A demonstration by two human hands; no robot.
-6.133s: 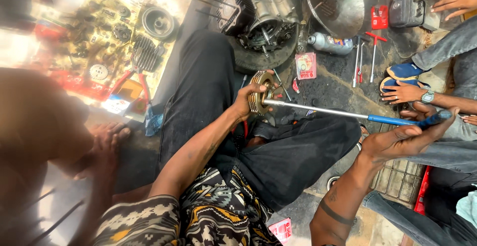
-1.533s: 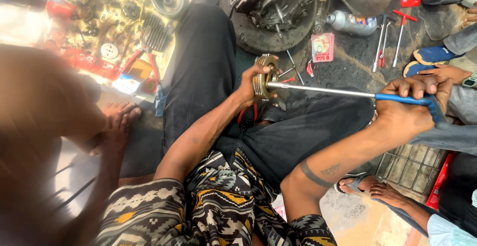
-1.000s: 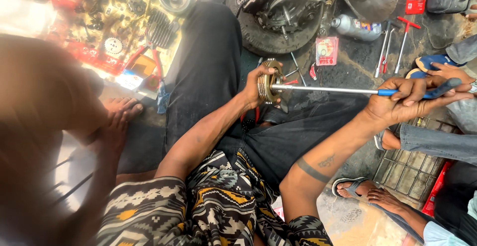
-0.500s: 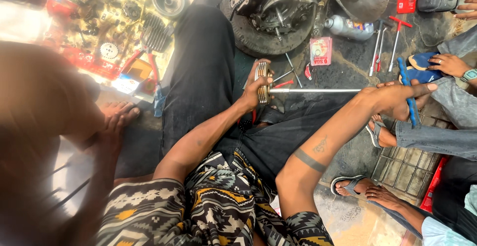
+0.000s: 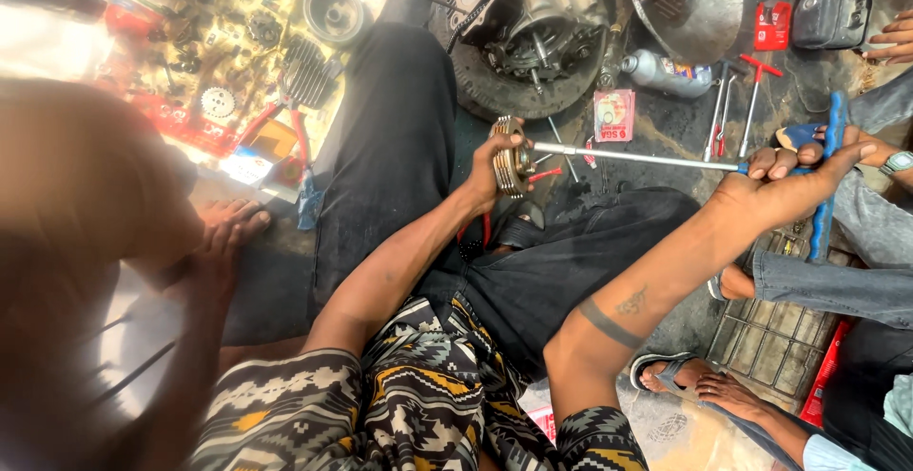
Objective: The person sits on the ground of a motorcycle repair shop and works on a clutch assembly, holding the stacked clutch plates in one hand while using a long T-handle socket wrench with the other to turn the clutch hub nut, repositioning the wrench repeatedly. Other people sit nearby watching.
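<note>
Head view shows me my left hand (image 5: 490, 174) clenched around a stack of metal discs (image 5: 511, 155) over my lap, my right hand (image 5: 780, 186) gripping the blue-handled wrench (image 5: 635, 158) seated in it, while the metal bowl (image 5: 689, 0) beyond is cut off, contents unclear.

I note the engine block (image 5: 537, 29) on the floor at far centre, with a metal basin (image 5: 694, 0) to its right. Near of the engine, my left hand (image 5: 490, 171) grips a round clutch pack (image 5: 509, 155); a long T-handle wrench (image 5: 637, 158) runs rightward from it to my right hand (image 5: 785, 181). Loose parts (image 5: 219, 62) lie far left.
</note>
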